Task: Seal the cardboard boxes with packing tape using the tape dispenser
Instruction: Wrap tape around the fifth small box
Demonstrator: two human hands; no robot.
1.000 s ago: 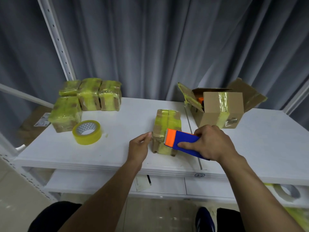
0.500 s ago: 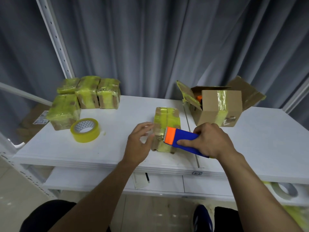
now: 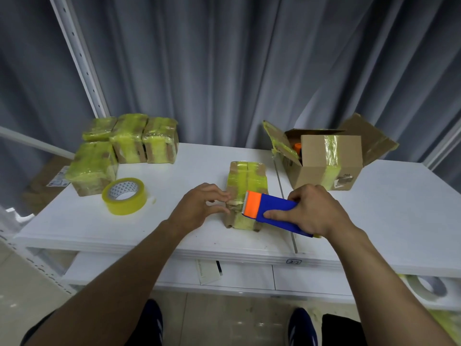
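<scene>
Your right hand (image 3: pixel 316 211) is wrapped tight round the blue and orange tape dispenser (image 3: pixel 272 212). Its toothed edge touches the small box (image 3: pixel 247 181), which sits near the middle of the tabletop's (image 3: pixel 374 221) front edge. Your left hand (image 3: pixel 199 208) curls in and pinches the box's near top edge. Hold the box firm, press the tape flat, then tilt the teeth to cut clean. The box is blocky brown card, shiny with wrinkly yellow tape. The dispenser looks like smooth plastic.

Table (image 3: pixel 199 168): taped boxes (image 3: pixel 159 141), tape roll (image 3: pixel 124 208), carton (image 3: pixel 329 168) (contents unclear)
</scene>
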